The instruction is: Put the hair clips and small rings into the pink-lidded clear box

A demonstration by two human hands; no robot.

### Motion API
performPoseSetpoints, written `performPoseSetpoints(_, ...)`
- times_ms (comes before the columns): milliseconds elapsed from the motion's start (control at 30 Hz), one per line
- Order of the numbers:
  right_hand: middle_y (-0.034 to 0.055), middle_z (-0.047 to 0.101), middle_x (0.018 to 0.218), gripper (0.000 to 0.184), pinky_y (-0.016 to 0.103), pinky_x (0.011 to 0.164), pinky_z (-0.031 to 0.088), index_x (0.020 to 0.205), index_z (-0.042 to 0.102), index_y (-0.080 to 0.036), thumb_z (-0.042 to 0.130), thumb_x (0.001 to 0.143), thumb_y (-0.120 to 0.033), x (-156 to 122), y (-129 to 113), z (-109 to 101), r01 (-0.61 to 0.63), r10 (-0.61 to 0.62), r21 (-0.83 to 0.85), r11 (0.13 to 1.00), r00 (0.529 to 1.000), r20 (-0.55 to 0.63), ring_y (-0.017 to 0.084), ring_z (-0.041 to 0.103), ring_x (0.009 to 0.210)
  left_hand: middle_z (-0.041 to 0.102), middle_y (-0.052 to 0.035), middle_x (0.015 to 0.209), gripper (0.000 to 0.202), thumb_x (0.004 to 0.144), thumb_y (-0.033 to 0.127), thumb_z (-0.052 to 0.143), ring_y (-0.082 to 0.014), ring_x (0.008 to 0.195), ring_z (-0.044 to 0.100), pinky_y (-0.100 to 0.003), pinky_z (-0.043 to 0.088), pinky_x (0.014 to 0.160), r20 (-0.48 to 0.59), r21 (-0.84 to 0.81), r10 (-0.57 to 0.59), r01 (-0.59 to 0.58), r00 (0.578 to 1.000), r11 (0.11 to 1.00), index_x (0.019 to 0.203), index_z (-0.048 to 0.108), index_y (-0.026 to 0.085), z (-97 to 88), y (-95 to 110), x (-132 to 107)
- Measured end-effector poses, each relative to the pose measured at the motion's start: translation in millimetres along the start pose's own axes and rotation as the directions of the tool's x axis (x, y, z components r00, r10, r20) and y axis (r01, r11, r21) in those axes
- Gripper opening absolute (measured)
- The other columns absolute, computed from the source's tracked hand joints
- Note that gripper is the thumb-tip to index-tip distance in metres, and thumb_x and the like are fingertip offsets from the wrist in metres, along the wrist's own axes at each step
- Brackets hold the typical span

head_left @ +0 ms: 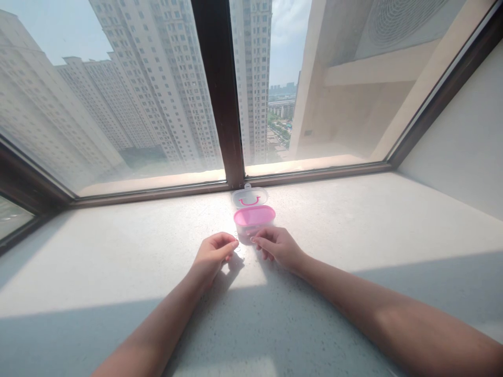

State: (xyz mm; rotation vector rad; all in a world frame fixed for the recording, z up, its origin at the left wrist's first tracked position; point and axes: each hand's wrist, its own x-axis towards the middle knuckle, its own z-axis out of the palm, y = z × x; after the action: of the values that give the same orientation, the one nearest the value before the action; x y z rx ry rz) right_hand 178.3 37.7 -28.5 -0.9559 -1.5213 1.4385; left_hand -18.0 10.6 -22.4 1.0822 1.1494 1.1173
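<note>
My left hand is closed in a pinch, with a thin, pale loop at its fingertips. Opposite it, my right hand pinches a small ring between thumb and forefinger. The rings are too small for me to tell their exact kind. A short gap separates the two hands. Just beyond them stands a small oval box with a pink rim and clear sides, partly hidden by my right hand. Its see-through lid, with a pink handle, is tipped back open toward the window.
A pale speckled window sill lies under my hands, crossed by bands of sun and shadow. Behind the box rises a dark window post between glass panes. A white wall borders the sill on the right. Tall buildings stand outside.
</note>
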Motion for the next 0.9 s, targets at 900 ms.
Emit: performPoseSetpoints(900,-0.0022,0.055,0.054,0.021,0.018,0.035,0.033,0.070,0.059,-0.013,0.060,0.079,-0.033,-2.7,-1.3,1.8,0.012,-0.011,-0.055,0.998,1.000,0.016,0.006,0.046,0.037,0.052,0.0022,0.056,0.020,0.069,0.028,0.074,-0.0049,0.048,0.043,-0.018,0.029,0.048,0.000,0.003,-0.039,0.039,0.999,0.999,0.073,0.062,0.012,3.4,3.8,-1.8)
